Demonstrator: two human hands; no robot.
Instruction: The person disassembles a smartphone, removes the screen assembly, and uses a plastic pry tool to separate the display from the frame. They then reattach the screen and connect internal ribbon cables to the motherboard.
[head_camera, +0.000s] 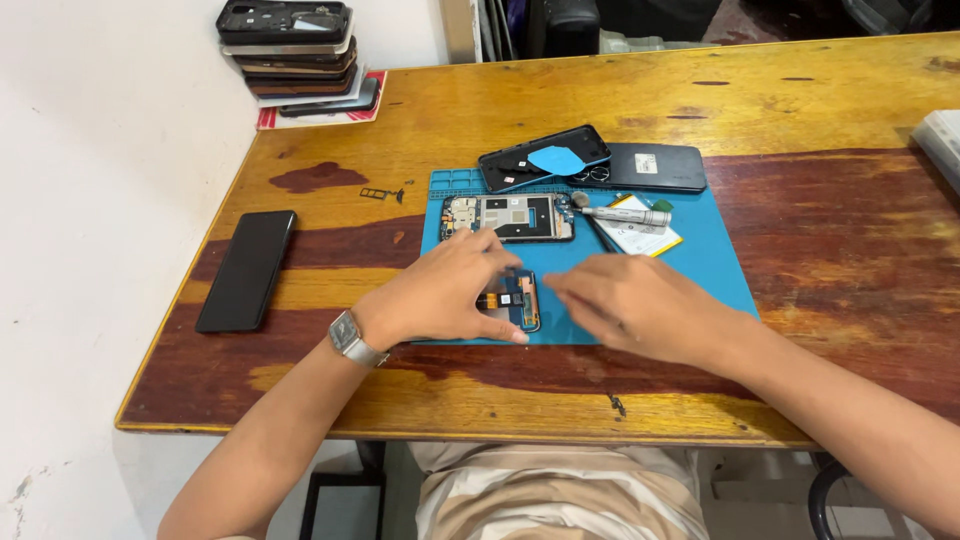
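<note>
My left hand (450, 290) rests on a blue work mat (700, 260), its fingers around a small blue circuit board (523, 300) with an orange flex cable. My right hand (635, 305) lies flat just right of the board, fingertips touching its edge. Beyond the hands lies an opened phone frame (510, 217) showing its inner parts. A phone back cover (540, 158) with a blue plectrum on it lies at the mat's far edge, next to a dark rear panel (655, 167). A grey screwdriver (625, 214) rests across a flat white battery (640, 232).
A black phone (247, 270) lies face up at the left of the wooden table (800, 100). A stack of phones (295, 55) stands at the far left corner. A small SIM tray (378, 194) lies left of the mat. A white object (940, 140) sits at the right edge.
</note>
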